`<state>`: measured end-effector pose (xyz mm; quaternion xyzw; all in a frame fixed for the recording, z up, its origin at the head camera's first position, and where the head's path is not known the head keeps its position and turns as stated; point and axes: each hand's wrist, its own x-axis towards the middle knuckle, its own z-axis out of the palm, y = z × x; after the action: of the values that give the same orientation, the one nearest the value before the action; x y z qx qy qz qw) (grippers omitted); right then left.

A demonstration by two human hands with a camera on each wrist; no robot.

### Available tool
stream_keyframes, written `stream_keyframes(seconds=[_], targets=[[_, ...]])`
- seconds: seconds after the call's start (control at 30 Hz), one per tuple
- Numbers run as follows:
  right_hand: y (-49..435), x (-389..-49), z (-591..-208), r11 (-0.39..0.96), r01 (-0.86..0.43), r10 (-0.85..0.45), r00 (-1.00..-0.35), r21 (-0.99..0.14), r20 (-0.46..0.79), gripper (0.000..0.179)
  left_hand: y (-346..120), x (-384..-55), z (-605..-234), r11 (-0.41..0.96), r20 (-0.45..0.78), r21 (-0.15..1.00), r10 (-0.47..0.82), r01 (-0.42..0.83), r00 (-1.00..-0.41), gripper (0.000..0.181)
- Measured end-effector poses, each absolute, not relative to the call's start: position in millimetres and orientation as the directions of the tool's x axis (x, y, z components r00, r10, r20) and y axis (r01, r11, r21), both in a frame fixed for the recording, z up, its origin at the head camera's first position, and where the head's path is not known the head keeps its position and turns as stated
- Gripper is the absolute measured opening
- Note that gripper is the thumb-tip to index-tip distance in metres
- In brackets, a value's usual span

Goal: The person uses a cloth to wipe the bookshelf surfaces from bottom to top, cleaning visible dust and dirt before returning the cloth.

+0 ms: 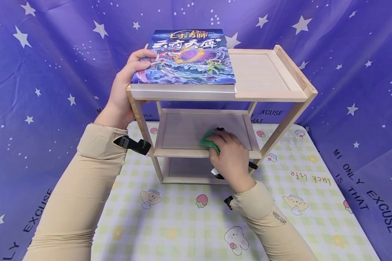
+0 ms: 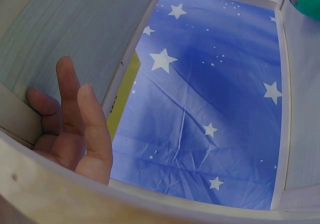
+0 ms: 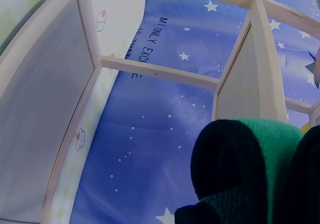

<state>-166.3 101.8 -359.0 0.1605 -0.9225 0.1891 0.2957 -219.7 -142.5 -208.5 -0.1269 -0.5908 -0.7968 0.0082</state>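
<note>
A three-tier wooden shelf rack (image 1: 271, 72) stands upright on the table. My left hand (image 1: 126, 76) grips the left end of its top board. Two digits lie over the edge of a colourful book (image 1: 186, 61), while several fingers (image 2: 95, 129) reach beneath the board in the left wrist view. The book lies flat on the left part of the top tier. At the middle board (image 1: 183, 127), my right hand (image 1: 230, 156) holds a green cloth (image 1: 209, 141) against the surface near its front edge. The cloth also shows large in the right wrist view (image 3: 275, 144), partly behind dark straps.
Under the rack is a checked tablecloth (image 1: 176, 217) with cartoon prints. A blue star-patterned curtain (image 1: 52, 72) hangs behind and at both sides. The rack's side posts (image 1: 281, 127) frame the middle tier, and the bottom board (image 1: 192, 168) lies close below.
</note>
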Motion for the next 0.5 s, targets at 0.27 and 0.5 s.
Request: stream_keyframes(seconds=[0.27,0.5], targets=[[105.0,-166.1,-358.2,0.879,-0.394,-0.163,-0.777,-0.268,0.608,0.025,-142.3,-219.9,-208.4,-0.297,0.215,0.94,0.134,0.167,-0.967,0.019],[108.5,-166.3,-357.6,0.877,-0.384,-0.142,-0.78,-0.287,0.61,0.025,-142.0,-219.6,-208.4,-0.309,0.215,0.936,0.134,0.165,-0.967,0.019]])
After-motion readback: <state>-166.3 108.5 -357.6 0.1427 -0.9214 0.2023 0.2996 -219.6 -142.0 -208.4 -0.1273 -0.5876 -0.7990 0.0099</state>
